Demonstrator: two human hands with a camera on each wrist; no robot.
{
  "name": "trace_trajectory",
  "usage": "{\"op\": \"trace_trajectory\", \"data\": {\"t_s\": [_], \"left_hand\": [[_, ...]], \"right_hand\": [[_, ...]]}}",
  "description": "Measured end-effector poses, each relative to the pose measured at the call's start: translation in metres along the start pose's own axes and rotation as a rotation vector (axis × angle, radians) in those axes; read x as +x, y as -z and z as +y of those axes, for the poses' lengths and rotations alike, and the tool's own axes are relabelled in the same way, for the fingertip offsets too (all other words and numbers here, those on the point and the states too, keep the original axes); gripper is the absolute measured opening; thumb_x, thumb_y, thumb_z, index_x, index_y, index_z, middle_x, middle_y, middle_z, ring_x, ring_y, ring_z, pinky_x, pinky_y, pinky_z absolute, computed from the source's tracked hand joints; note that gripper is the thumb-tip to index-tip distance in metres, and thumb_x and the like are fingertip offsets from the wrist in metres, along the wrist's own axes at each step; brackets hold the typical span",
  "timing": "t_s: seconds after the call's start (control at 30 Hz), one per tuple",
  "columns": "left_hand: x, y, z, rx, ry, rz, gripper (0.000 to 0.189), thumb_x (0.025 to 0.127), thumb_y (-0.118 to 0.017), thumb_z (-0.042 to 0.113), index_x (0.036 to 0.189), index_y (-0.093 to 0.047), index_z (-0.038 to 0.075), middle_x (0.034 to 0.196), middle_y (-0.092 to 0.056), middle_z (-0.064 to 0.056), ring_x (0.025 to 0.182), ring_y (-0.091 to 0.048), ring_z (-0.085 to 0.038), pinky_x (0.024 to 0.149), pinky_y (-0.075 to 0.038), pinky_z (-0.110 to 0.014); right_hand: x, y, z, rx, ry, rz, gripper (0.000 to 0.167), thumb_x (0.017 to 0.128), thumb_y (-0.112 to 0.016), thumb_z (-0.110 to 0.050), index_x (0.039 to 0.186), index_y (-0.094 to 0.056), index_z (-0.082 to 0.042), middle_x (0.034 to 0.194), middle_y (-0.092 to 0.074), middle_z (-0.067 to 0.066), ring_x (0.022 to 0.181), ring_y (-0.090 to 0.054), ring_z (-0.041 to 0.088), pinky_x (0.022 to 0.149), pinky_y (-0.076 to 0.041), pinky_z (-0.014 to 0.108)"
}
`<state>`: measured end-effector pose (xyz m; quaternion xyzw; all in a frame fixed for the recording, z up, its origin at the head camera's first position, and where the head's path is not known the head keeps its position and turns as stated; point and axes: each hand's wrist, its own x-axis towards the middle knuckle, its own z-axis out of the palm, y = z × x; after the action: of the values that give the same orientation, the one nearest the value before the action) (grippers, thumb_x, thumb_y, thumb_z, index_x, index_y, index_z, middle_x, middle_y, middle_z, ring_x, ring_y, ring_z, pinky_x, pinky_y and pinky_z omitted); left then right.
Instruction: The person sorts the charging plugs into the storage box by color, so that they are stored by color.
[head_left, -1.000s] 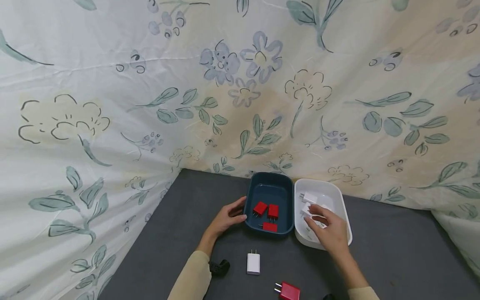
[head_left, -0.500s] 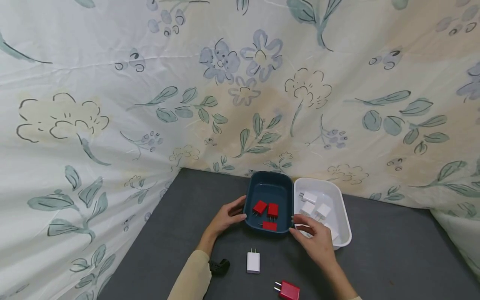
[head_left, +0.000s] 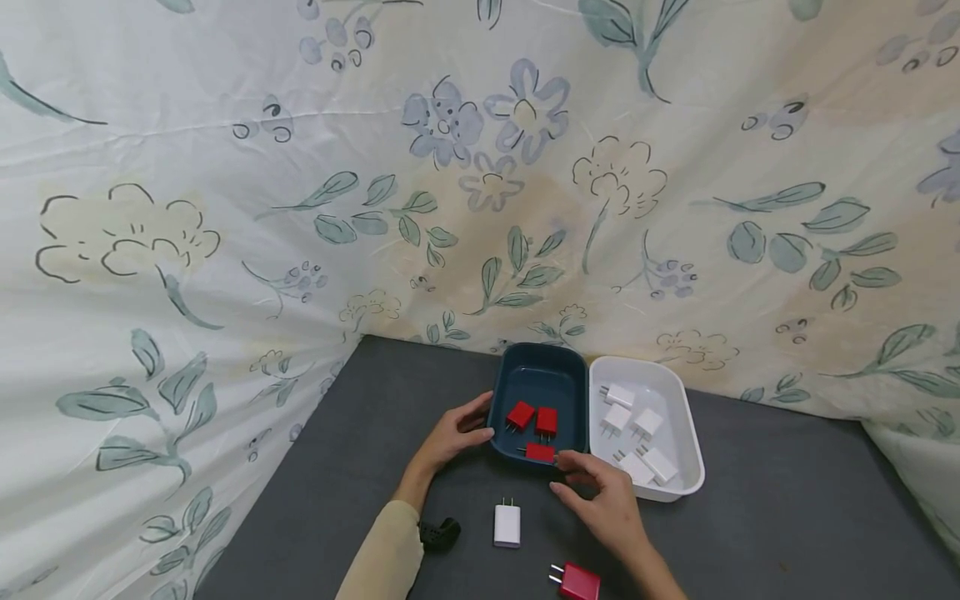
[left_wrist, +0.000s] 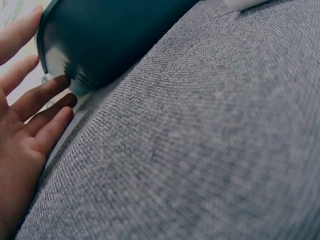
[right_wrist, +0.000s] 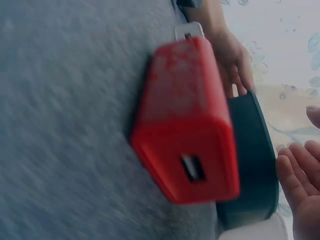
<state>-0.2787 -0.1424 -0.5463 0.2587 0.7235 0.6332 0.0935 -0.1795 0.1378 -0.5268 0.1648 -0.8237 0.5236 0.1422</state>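
My left hand point(head_left: 448, 435) rests its fingertips on the left side of a dark blue bin point(head_left: 546, 357). In the left wrist view, straight fingers point(left_wrist: 42, 97) lie along that bin's wall. Three red charger plugs point(head_left: 547, 422) lie in the blue bin. With nothing in it, my right hand point(head_left: 606, 502) is over the front edge of the two bins, fingers loosely bent. Near it on the table are a white charger plug point(head_left: 507, 525) and a red charger plug point(head_left: 577, 581), whose USB port point(right_wrist: 193, 167) shows in the right wrist view.
A white bin point(head_left: 693, 425) stands against the blue one, with several white charger plugs point(head_left: 647, 423) inside. A floral cloth point(head_left: 480, 208) hangs behind the dark grey table point(head_left: 787, 492). A black strap device point(head_left: 439, 535) is on the left wrist.
My right hand has let go of a white charger plug in the white bin and moved left and toward the front. The left hand has stayed at the blue bin.
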Motion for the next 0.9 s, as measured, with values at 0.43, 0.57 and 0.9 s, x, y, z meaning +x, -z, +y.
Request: {"op": "trace_trajectory", "data": {"t_s": [0.43,0.57,0.9], "left_hand": [[0.001,0.001,-0.002,-0.015,0.015,0.016,0.067,0.093,-0.064,0.012,0.151,-0.032,0.001,0.153,-0.038,-0.022,0.142,-0.037,-0.036,0.116,-0.028,-0.057],[0.001,0.001,-0.002,-0.012,0.022,0.023,0.066,0.093,-0.065,0.012,0.150,-0.033,0.002,0.153,-0.039,-0.021,0.142,-0.038,-0.034,0.116,-0.030,-0.056],[0.001,0.000,-0.001,-0.001,0.030,0.009,0.066,0.094,-0.064,0.013,0.151,-0.033,0.002,0.154,-0.037,-0.020,0.143,-0.037,-0.032,0.117,-0.030,-0.055]], "right_hand": [[-0.008,-0.018,-0.005,0.026,-0.083,-0.179,0.046,0.075,-0.085,-0.022,0.115,-0.069,-0.008,0.109,-0.073,0.007,0.092,-0.071,0.025,0.077,-0.060,0.027],[-0.010,-0.023,-0.008,0.004,-0.089,-0.245,0.046,0.076,-0.084,-0.023,0.116,-0.069,-0.008,0.110,-0.073,0.006,0.094,-0.070,0.024,0.079,-0.060,0.028],[-0.012,-0.031,-0.007,0.017,-0.080,-0.348,0.051,0.077,-0.083,-0.026,0.120,-0.066,-0.004,0.112,-0.072,0.009,0.096,-0.069,0.023,0.083,-0.059,0.032]]}}
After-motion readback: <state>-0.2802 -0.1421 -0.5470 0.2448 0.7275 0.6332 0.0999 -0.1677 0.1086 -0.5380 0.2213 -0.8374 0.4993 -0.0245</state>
